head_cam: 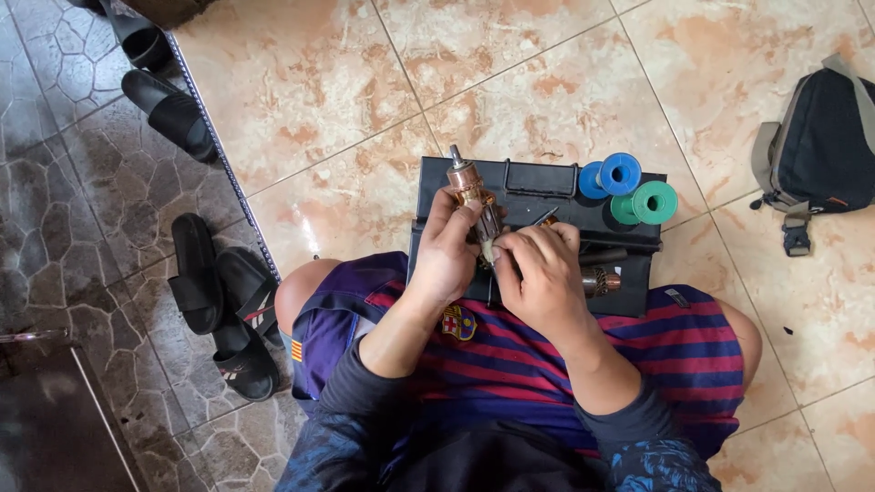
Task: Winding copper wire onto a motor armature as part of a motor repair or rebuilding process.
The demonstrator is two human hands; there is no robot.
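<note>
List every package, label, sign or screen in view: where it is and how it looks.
Crest badge: on the striped shorts, left thigh; shield shape, red, yellow, blue.
Small tag: on the shorts' right leg; narrow, dark.
Patch: on the black bag's front, right; tiny, orange.
No packages, signs or screens.

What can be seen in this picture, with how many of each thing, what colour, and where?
Motor armature: one, copper and grey metal, held upright over the black box.
Second armature: one, copper, lying on the box by the right hand.
Black box: one, black, on the floor in front of the knees.
Spools: two blue, two green, on the box's far right corner.
Sandals: four, black, on the grey stone paving at left.
Bag: one, dark with grey straps, on the tiles at right.
Floor tiles: beige marbled, under everything.
Shorts: striped blue and red.
Left hand: grips the armature.
Right hand: fingers at the armature's lower end.
</note>
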